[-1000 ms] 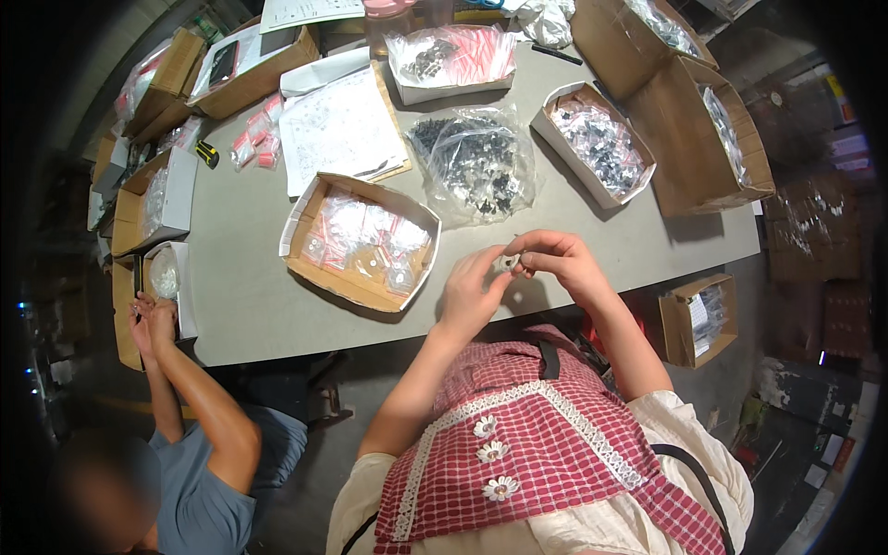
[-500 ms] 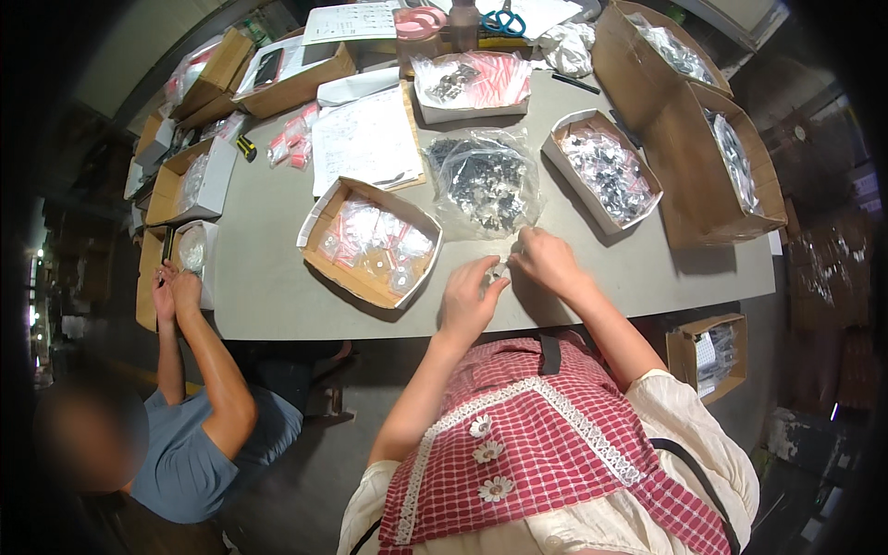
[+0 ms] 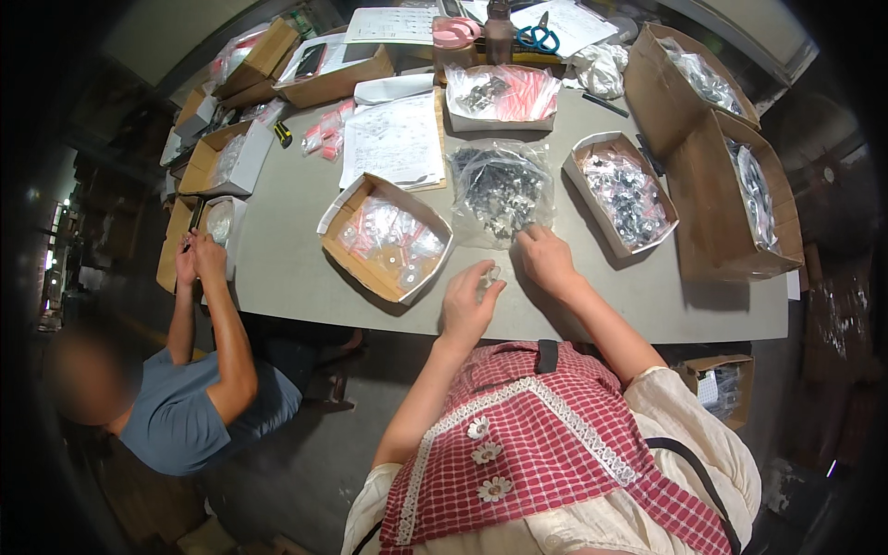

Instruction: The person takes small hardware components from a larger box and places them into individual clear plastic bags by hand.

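My left hand (image 3: 470, 303) is just over the table's near side, its thumb and fingers closed on a small clear plastic bag (image 3: 490, 276). To its right, my right hand (image 3: 546, 259) reaches the near edge of a large clear bag (image 3: 502, 203) of small black and silver parts. The right fingertips are bent together there; what they hold, if anything, is hidden. Left of my hands stands an open carton (image 3: 344, 261) with small filled clear bags inside. Beyond the right hand, a white box (image 3: 592, 220) contains more small bags with dark parts.
A box (image 3: 504, 123) of red-edged bags stands behind the large bag, beside printed sheets (image 3: 393, 139). Tall cartons (image 3: 708, 203) line the right side. Blue-handled scissors (image 3: 538, 39) lie at the back. At the left end, a co-worker's hands (image 3: 203, 257) work over a box.
My right hand has moved away from the left hand, to the large bag's edge. The left hand keeps the small bag. The whole view has shifted slightly.
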### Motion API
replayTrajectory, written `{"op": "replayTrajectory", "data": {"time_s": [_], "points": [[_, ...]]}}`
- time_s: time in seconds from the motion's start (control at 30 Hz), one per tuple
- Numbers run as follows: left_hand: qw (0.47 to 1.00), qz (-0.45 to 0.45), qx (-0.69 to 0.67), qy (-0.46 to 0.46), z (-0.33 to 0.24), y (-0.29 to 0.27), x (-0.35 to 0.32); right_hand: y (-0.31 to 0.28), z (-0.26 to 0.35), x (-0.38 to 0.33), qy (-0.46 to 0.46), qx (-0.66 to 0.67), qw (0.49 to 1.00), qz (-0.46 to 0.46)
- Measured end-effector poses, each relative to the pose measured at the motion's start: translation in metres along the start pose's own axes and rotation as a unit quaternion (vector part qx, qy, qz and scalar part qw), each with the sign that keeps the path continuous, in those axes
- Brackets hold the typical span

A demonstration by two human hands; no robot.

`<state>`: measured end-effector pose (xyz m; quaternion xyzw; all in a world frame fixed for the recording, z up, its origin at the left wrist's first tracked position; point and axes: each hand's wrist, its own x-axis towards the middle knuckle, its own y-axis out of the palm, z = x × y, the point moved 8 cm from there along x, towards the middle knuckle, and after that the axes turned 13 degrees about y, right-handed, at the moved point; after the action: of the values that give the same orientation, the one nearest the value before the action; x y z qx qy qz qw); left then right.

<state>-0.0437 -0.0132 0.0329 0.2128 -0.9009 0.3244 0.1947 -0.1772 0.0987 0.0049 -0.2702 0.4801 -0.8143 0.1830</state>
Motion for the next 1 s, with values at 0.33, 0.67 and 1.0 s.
{"op": "replayTrajectory", "data": {"time_s": [0.33,0.67,1.0], "points": [[0.999,0.037,-0.001,0.033,-0.005,0.016,0.000,-0.042,0.029,-0.015,0.025,0.406,0.901,0.152],[0.999,0.038,0.013,0.023,-0.007,0.014,0.016,-0.041,0.036,-0.011,-0.012,0.288,0.943,0.169],[0.888,0.025,-0.361,-0.284,0.022,0.026,0.022,-0.027,0.018,0.005,0.192,0.517,0.756,0.353]]}}
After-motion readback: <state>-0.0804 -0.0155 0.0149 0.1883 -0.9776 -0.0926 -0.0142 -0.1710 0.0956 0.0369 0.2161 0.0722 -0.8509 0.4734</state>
